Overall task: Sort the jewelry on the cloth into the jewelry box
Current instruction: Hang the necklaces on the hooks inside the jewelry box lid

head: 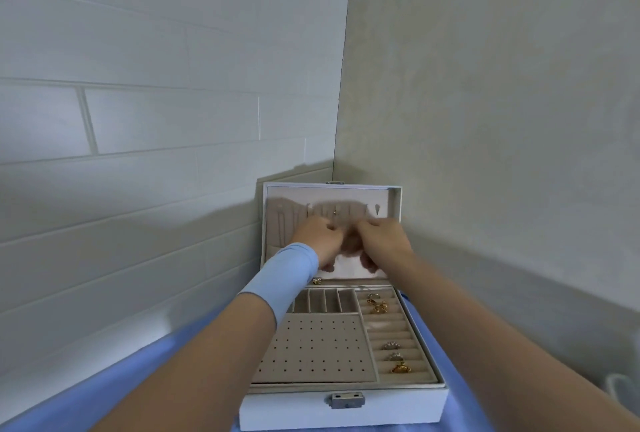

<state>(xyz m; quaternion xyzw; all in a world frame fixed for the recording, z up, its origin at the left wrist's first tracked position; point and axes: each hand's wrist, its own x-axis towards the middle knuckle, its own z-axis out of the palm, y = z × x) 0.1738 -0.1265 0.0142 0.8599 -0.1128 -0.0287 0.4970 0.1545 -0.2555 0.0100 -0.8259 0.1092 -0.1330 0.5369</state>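
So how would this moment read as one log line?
left hand, right hand: together at jewelry box lid | held item: blurred, unclear | rings: in ring slots

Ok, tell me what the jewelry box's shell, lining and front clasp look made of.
Jewelry box shell: smooth white, faintly glossy, probably faux leather or painted board. Lining: beige, matte and soft-looking, likely velvet-type fabric. Clasp: grey metal by its dull shine.

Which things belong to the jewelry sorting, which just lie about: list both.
Job: jewelry box, open lid, rings in the ring rolls, blue cloth, left hand and right hand at the lid.
Lying about: white object at the right edge, unidentifiable.
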